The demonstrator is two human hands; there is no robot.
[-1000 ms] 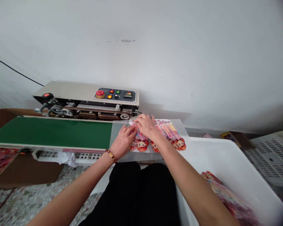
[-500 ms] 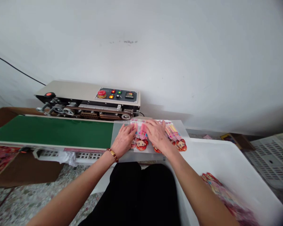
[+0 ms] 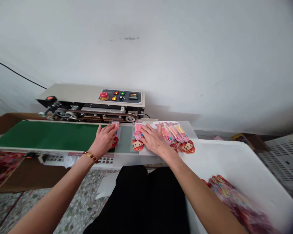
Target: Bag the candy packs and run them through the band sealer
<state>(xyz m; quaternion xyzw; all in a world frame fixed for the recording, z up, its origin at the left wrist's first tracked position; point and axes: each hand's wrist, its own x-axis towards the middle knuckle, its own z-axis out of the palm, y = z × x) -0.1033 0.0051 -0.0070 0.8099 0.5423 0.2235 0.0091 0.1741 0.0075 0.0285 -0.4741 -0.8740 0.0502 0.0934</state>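
A bracelet (image 3: 90,157) of reddish-brown beads with a gold-coloured piece (image 3: 88,154) circles the left wrist (image 3: 93,151). Plain black clothing (image 3: 129,198) covers both legs.

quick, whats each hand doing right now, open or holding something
Left hand: open, fingers over a packet at the green belt's end.
Right hand: open, fingertips at the next packet's edge.
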